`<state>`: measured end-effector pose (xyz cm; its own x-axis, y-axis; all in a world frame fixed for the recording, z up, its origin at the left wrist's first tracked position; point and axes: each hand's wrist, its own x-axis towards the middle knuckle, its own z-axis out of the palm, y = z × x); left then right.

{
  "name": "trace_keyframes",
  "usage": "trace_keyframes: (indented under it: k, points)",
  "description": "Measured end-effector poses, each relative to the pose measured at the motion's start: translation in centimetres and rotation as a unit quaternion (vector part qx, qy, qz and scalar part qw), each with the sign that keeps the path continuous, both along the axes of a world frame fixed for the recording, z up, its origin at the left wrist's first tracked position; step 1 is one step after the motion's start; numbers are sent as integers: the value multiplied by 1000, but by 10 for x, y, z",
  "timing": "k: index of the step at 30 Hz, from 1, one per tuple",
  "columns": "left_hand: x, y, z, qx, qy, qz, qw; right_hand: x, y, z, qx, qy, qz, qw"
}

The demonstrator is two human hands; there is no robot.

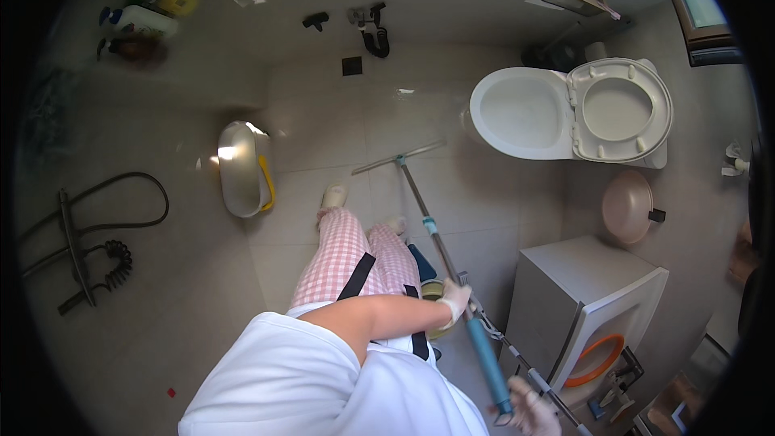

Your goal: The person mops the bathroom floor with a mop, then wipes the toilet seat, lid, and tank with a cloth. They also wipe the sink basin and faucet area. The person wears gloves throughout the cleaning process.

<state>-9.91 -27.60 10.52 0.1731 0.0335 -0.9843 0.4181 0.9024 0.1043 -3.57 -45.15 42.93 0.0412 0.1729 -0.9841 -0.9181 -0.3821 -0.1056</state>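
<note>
A long-handled floor squeegee [416, 184] slants across the view, its thin blade lying on the tiled floor ahead of my feet. My left hand [455, 303], in a pale thin glove, is closed around the pole just above its blue grip. Lower down, my right hand [528, 402], also gloved, holds the end of that grip; some of its fingers are hidden behind the handle. A second pole [522, 363] with grey sleeves stands close beside the squeegee, on its right.
At the upper right is a toilet [521, 112] with its lid and seat raised. A wall-side bucket [239, 172] with a yellow handle is on the left. A white cabinet-like appliance [569, 272] stands right, below a hanging pink basin [626, 207]. A floor drain [352, 66] lies ahead.
</note>
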Motion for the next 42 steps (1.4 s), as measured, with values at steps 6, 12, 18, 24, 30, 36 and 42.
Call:
trace_keyframes:
  k: [6,12,18,24,30,36,42]
  points:
    - [-34,-9,16,-87,88,-118,985,-62,52,3,-147,-103,427,887]
    - [-48,62,-68,43,62,-181,981,-76,99,-64,-157,-167,505,832]
    - [-29,173,-118,73,64,-149,984,-69,152,-153,-116,-306,536,778]
    - [-1,193,-84,155,24,-162,974,-40,170,-124,-101,-410,493,760]
    - [71,85,-42,33,-186,6,982,26,168,35,-188,-438,414,775]
    - [148,104,44,-82,-304,60,947,54,246,101,-240,-586,559,535]
    - [181,235,-11,-106,-278,237,925,70,405,48,-166,-609,657,411]
